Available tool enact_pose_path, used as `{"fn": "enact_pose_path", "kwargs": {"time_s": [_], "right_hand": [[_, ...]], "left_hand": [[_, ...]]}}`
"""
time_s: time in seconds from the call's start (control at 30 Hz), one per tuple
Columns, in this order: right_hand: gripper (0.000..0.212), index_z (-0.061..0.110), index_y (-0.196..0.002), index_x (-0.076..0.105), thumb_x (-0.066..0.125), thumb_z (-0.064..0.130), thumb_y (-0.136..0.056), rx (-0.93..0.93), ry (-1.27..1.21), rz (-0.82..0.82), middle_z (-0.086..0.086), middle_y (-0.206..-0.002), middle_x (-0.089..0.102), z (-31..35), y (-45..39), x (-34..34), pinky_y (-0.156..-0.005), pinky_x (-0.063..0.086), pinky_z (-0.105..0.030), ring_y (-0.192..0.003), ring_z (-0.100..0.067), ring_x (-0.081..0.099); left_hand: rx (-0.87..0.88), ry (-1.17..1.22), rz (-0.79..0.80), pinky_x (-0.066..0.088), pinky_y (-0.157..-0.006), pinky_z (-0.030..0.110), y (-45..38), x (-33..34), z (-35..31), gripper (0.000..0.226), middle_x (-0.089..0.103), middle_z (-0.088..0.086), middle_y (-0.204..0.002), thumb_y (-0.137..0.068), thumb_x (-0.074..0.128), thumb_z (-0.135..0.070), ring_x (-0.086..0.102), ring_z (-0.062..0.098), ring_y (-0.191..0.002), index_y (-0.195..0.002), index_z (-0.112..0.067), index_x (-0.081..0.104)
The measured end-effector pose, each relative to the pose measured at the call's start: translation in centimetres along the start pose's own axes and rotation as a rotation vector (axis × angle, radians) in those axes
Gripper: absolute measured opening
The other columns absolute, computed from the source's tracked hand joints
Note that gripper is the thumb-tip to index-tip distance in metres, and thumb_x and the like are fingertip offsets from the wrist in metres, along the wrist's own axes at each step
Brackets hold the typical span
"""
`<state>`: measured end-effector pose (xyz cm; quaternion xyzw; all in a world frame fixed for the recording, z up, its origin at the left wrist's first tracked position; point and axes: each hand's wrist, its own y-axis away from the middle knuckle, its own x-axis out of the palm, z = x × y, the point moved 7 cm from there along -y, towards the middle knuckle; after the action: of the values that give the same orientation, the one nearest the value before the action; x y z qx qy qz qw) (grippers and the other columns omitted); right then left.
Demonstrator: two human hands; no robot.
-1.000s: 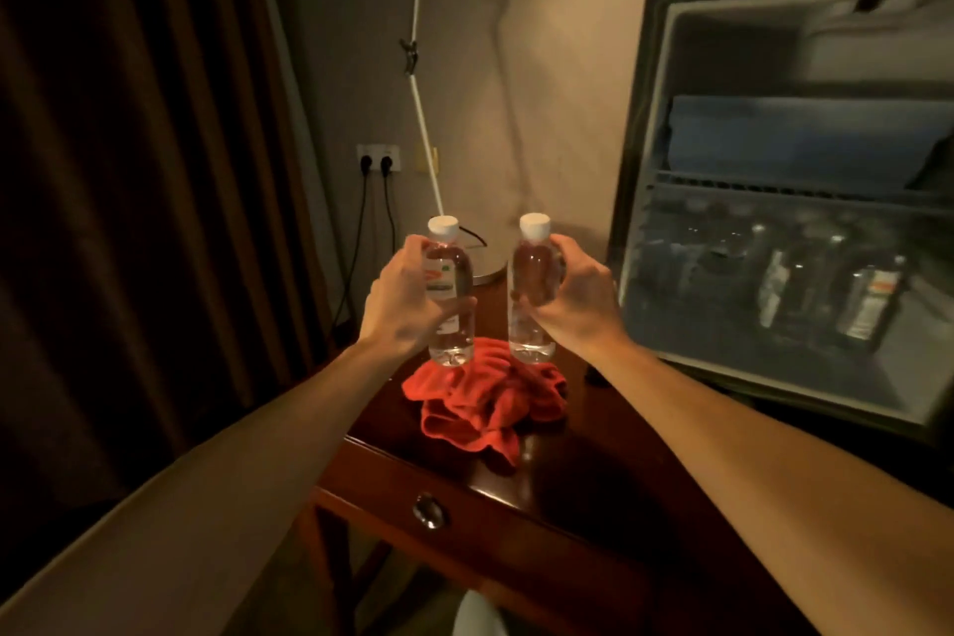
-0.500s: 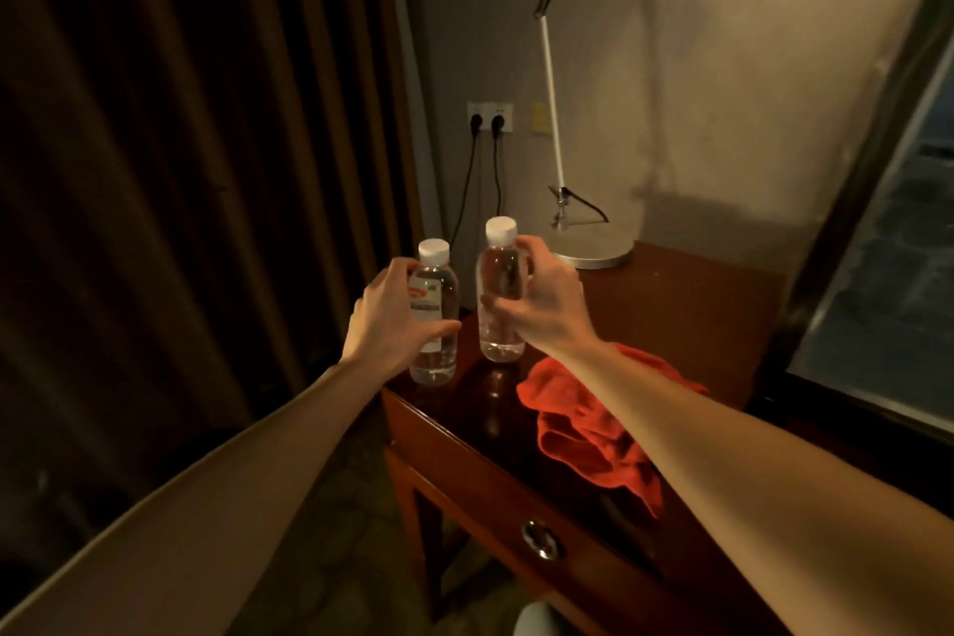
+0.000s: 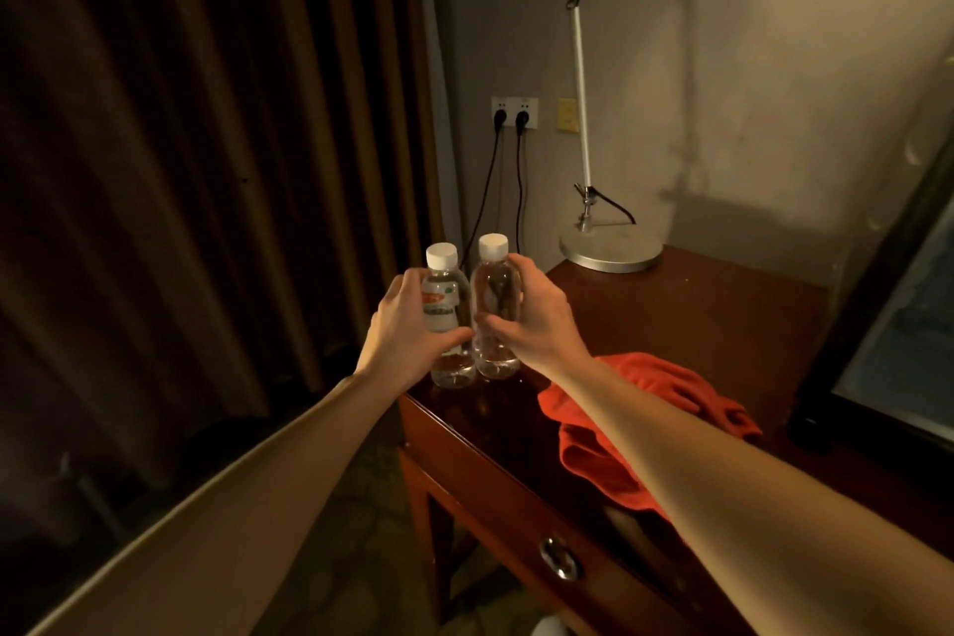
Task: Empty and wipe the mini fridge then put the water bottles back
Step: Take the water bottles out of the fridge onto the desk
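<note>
While both bottles stand upright side by side at the left front corner of the table (image 3: 697, 320), each is gripped by one hand. The left bottle (image 3: 445, 320) has a white cap and a printed label, the right bottle (image 3: 496, 310) a white cap and a clear body; both look filled with clear water, and their bases sit on or just above the dark wood, which of the two I cannot tell. The left hand (image 3: 408, 331) wraps its bottle from the left, thumb across the front below the label. The right hand (image 3: 537, 320) wraps the other from the right, fingers curled round the back, thumb on the front. Both forearms stretch out from the lower edge and converge on the corner. A red cloth (image 3: 650, 408) lies crumpled on the table just behind the right forearm. A lamp (image 3: 609, 248) stands at the back corner, and the fridge (image 3: 888, 325) edge shows at the right.
</note>
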<state>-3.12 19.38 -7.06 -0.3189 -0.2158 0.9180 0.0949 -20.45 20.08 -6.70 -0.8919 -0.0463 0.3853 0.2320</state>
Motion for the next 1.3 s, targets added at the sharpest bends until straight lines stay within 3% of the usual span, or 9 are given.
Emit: {"fn": "enact_pose_path", "kwargs": {"time_s": [0.17,0.33,0.43,0.6,0.73,0.93,1.03,1.17,1.3], "right_hand": [[0.078,0.029,-0.137,0.039,0.082,0.026,-0.072,0.025,0.015,0.030,0.004,-0.127,0.059,0.0,0.6,-0.3,-0.099,0.047,-0.042,-0.120,-0.017,0.055],[0.085,0.019,-0.145,0.035,0.083,0.028,-0.074,0.060,0.116,0.027,-0.003,-0.135,0.055,-0.1,2.2,-3.0,-0.104,0.044,-0.042,-0.125,-0.020,0.051],[0.084,0.019,-0.147,0.034,0.079,0.035,-0.078,0.079,0.254,0.018,-0.003,-0.141,0.050,-0.9,3.8,-5.9,-0.104,0.044,-0.044,-0.131,-0.021,0.046],[0.071,0.024,-0.145,0.038,0.067,0.044,-0.085,0.071,0.532,0.061,0.003,-0.146,0.044,-2.3,8.2,-12.6,-0.103,0.043,-0.040,-0.136,-0.019,0.039],[0.069,0.022,-0.147,0.036,0.055,0.054,-0.089,0.131,0.791,0.102,0.001,-0.151,0.038,-4.6,12.7,-19.4,-0.109,0.037,-0.039,-0.140,-0.020,0.032],[0.067,0.022,-0.147,0.034,0.047,0.059,-0.092,0.366,0.965,0.029,-0.002,-0.148,0.040,-9.0,19.2,-31.3,-0.102,0.042,-0.044,-0.134,-0.027,0.038],[0.068,0.022,-0.146,0.035,0.050,0.059,-0.091,0.472,0.984,-0.014,-0.003,-0.150,0.037,-11.1,21.7,-36.3,-0.104,0.041,-0.047,-0.135,-0.029,0.037],[0.067,0.025,-0.142,0.037,0.053,0.059,-0.088,0.595,0.999,-0.065,-0.004,-0.147,0.040,-14.0,24.5,-41.5,-0.106,0.037,-0.049,-0.134,-0.030,0.038],[0.071,0.021,-0.145,0.031,0.054,0.057,-0.088,0.667,1.048,-0.157,-0.005,-0.149,0.034,-15.7,26.3,-45.2,-0.099,0.043,-0.045,-0.134,-0.029,0.037]], "left_hand": [[-0.047,-0.075,0.032,0.055,-0.088,0.037,1.0,-0.2,0.0,0.085,0.055,-0.003,-0.125,-0.063,0.087,-0.048,0.059,0.013,-0.107,-0.130,-0.018,0.045],[-0.060,-0.193,-0.007,0.057,-0.067,0.034,3.0,-1.4,-0.5,0.041,0.062,-0.007,-0.099,-0.082,0.075,-0.040,0.062,0.010,-0.082,-0.107,-0.021,0.048],[0.004,-0.214,0.007,0.058,-0.070,0.036,4.1,-0.9,-2.8,0.033,0.063,-0.007,-0.098,-0.086,0.069,-0.035,0.064,0.012,-0.083,-0.110,-0.021,0.052],[0.158,-0.309,0.144,0.052,-0.081,0.040,5.4,3.4,-9.5,0.036,0.063,0.001,-0.107,-0.085,0.067,-0.044,0.063,0.024,-0.100,-0.106,-0.016,0.057],[0.396,-0.463,0.248,0.050,-0.087,0.041,6.9,8.2,-17.0,0.053,0.061,0.002,-0.120,-0.086,0.054,-0.058,0.058,0.024,-0.112,-0.120,-0.017,0.057],[0.728,-0.487,0.278,0.048,-0.095,0.037,9.3,15.3,-28.6,0.058,0.063,0.001,-0.120,-0.087,0.043,-0.064,0.058,0.023,-0.115,-0.116,-0.016,0.061],[0.806,-0.426,0.294,0.047,-0.092,0.035,10.6,18.5,-33.6,0.056,0.064,-0.001,-0.113,-0.087,0.042,-0.065,0.060,0.021,-0.111,-0.111,-0.019,0.061],[0.877,-0.412,0.339,0.045,-0.095,0.035,12.1,22.7,-39.1,0.059,0.063,0.001,-0.121,-0.090,0.042,-0.066,0.058,0.022,-0.115,-0.119,-0.018,0.059],[0.817,-0.335,0.445,0.047,-0.089,0.038,12.6,26.1,-43.2,0.062,0.061,0.002,-0.128,-0.090,0.044,-0.066,0.060,0.025,-0.114,-0.131,-0.021,0.053]]}}
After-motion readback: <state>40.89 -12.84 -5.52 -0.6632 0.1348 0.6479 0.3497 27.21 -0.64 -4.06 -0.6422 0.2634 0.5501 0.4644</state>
